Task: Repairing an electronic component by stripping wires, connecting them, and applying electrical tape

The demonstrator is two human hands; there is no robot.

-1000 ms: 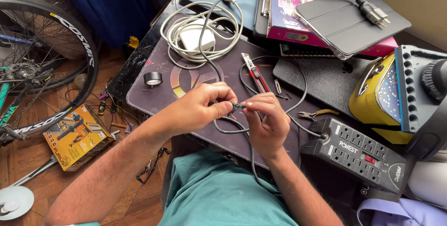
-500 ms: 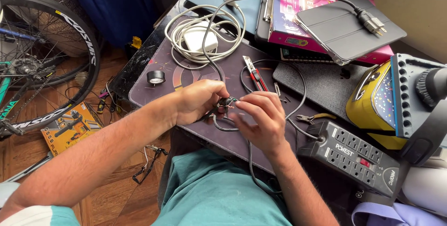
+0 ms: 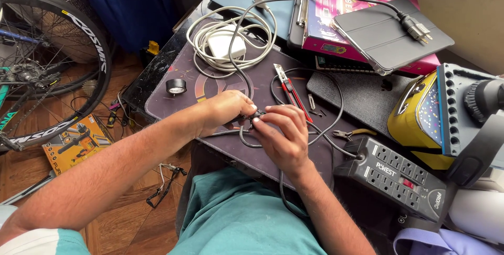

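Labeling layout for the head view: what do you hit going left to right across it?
Bicycle wheel → orange tool box on the floor → roll of black tape → left hand → right hand → black power strip → yellow tin.

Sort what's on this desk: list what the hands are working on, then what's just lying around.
In hand:
- left hand and right hand, both pinching the black cable

Lying about:
- red-handled cutter
- roll of black tape
- white charger with coiled cord
- black power strip
- small pliers
- grey tablet case
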